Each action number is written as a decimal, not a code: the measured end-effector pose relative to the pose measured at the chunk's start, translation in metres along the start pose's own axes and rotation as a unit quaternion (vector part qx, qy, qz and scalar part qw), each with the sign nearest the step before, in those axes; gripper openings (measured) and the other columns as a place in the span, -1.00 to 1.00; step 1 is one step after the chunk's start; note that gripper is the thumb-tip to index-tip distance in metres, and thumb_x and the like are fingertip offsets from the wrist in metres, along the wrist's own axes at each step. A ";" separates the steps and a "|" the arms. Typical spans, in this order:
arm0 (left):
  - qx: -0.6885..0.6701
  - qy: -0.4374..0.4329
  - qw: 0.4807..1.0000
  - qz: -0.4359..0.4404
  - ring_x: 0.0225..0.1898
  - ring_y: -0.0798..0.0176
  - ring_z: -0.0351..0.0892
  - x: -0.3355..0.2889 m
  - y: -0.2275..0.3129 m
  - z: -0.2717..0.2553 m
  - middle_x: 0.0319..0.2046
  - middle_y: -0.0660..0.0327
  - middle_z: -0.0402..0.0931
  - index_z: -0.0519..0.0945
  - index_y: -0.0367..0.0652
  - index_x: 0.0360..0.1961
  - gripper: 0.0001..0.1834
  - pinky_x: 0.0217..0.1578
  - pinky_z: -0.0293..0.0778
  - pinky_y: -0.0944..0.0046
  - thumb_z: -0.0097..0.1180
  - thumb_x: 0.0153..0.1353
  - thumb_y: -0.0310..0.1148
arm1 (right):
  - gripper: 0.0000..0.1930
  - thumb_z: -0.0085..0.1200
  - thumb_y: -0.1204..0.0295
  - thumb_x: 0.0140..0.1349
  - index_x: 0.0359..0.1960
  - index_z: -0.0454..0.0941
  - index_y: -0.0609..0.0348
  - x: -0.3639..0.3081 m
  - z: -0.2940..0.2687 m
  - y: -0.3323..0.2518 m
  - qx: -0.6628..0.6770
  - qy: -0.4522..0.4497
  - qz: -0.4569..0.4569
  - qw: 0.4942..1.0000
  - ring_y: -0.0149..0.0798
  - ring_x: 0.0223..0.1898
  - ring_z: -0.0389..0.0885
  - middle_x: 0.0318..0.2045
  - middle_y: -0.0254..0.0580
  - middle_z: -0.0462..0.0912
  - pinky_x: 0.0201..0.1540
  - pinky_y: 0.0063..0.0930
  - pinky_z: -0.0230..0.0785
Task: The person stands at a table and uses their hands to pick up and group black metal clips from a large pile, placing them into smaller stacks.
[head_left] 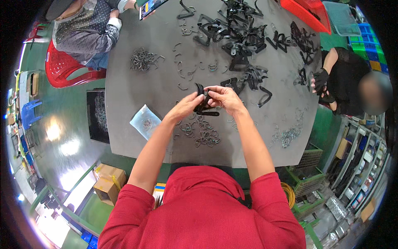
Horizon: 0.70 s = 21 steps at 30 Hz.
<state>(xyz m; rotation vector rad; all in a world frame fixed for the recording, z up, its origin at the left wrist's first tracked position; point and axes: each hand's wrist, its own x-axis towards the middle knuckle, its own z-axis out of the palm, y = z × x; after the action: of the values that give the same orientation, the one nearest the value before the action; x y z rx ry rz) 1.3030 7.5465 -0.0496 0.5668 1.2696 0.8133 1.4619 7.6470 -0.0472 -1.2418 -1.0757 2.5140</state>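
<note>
Over the middle of the grey table, my left hand [185, 107] and my right hand [226, 100] meet on a black bent bracket-like part [208, 113]. Fingers of both hands close round it and partly hide it. Whether a small wire piece is also between the fingertips is too small to tell. Just below my hands lies a loose heap of metal wire hooks [207, 137]. Beyond my right hand, black bracket parts [238, 39] are piled toward the far side. More wire hooks [142, 59] sit in a cluster at the far left.
The grey table [132, 93] carries a pale blue sheet or bag [145, 121] with wire pieces, and small metal pieces [288, 137] at right. A red bin [309, 14] stands far right. One person holds a phone [151, 7] at left; another's gloved hands [321, 83] rest right.
</note>
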 end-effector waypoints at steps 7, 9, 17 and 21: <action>-0.009 -0.088 0.996 -0.007 -0.29 0.49 0.30 0.001 -0.013 0.016 -0.42 0.37 0.38 0.41 -0.14 -0.32 -0.82 -0.19 0.20 0.46 -0.04 0.17 -0.26 | -0.70 0.00 0.60 -0.05 -0.21 0.50 0.06 -0.012 -0.034 0.020 -0.303 0.258 -0.183 0.899 -0.35 -0.45 0.53 -0.31 -0.22 0.48 -0.39 -0.50 0.41; -0.069 -0.039 0.997 -0.011 -0.30 0.49 0.30 0.001 -0.021 0.012 -0.42 0.36 0.38 0.40 -0.15 -0.33 -0.82 -0.20 0.21 0.46 -0.03 0.16 -0.27 | -0.66 -0.03 0.69 -0.12 -0.27 0.52 0.04 -0.025 -0.058 0.032 -0.434 0.347 -0.219 0.802 -0.28 -0.43 0.53 -0.21 -0.21 0.41 -0.36 -0.44 0.39; -0.184 0.098 0.977 0.042 -0.32 0.50 0.34 0.010 -0.007 -0.001 -0.44 0.36 0.40 0.41 -0.15 -0.33 -0.84 -0.18 0.19 0.48 -0.04 0.16 -0.29 | -0.82 -0.01 0.59 0.02 -0.30 0.51 0.13 -0.020 -0.078 0.036 -0.313 0.130 -0.222 0.914 -0.40 -0.39 0.54 -0.41 -0.32 0.55 -0.40 -0.66 0.41; -0.100 0.105 0.988 0.060 -0.29 0.49 0.35 0.014 -0.001 -0.009 -0.41 0.35 0.43 0.42 -0.16 -0.31 -0.80 -0.16 0.20 0.48 -0.07 0.18 -0.25 | -0.82 -0.04 0.49 0.14 -0.23 0.45 0.26 -0.030 -0.059 0.005 -0.030 0.045 -0.066 0.996 -0.45 -0.44 0.54 -0.40 -0.27 0.53 -0.36 -0.62 0.45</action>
<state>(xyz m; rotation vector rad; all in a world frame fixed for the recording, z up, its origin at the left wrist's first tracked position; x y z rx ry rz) 1.2958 7.5565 -0.0602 0.4062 1.3348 1.1108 1.5257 7.6629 -0.0546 -1.2420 -1.1791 2.3216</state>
